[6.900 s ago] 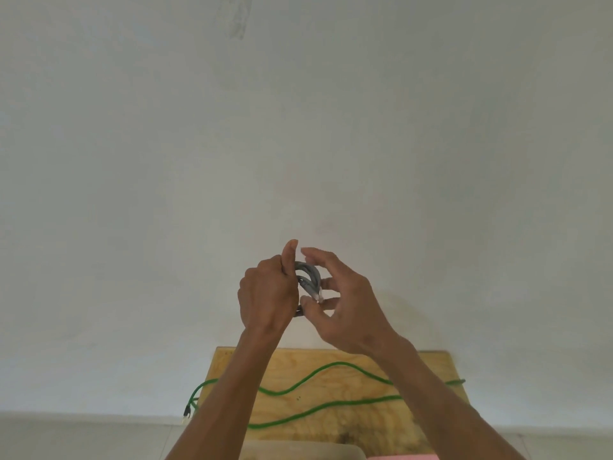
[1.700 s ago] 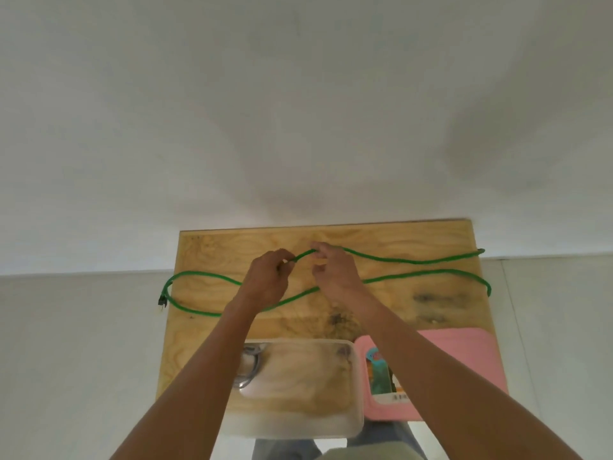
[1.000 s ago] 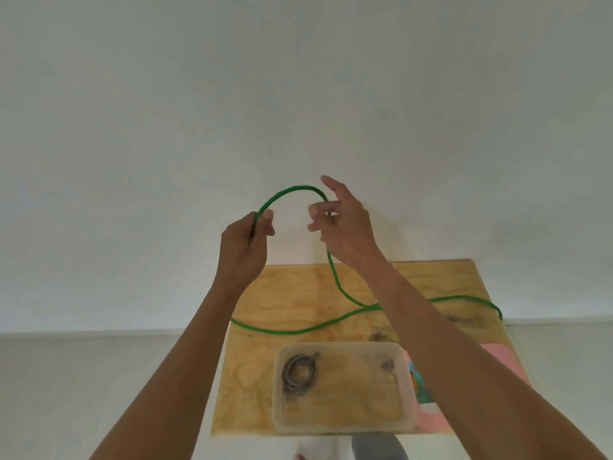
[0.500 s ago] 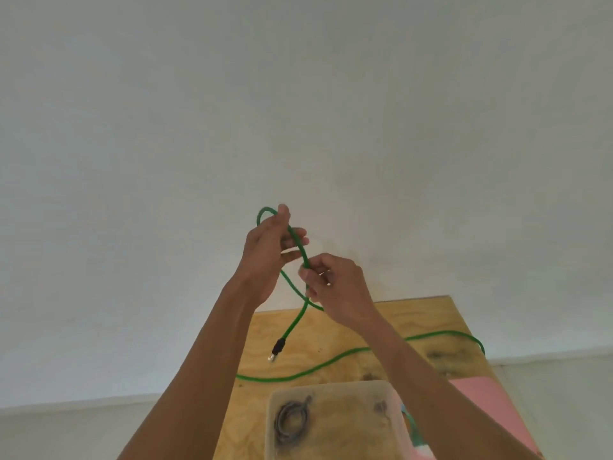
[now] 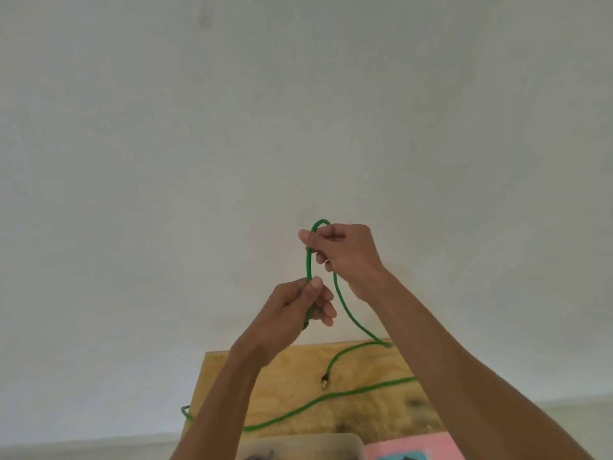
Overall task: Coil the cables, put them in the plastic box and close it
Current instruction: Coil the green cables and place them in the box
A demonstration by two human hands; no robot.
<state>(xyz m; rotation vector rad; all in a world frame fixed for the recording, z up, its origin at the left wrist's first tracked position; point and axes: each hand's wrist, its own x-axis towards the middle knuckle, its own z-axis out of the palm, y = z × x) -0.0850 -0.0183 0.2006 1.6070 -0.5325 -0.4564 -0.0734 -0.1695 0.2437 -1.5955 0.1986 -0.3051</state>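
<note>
I hold a green cable up in front of the wall with both hands. My left hand is closed on it near a dark plug end. From there the cable rises, bends over in a narrow loop and passes through my right hand, which pinches it higher up. It then drops to the wooden table. More green cable lies across the table, with one plug near the middle and a dark end hanging off the left edge. The clear plastic box is cut off at the bottom edge.
A pink lid lies right of the box, mostly hidden by my right forearm. Something dark grey shows inside the box. A plain white wall stands behind the table, and pale floor shows on both sides.
My right hand has risen above my left, which dropped and now grips the cable at its plug end. The loop stands taller and narrower. The view has tilted up, hiding most of the box.
</note>
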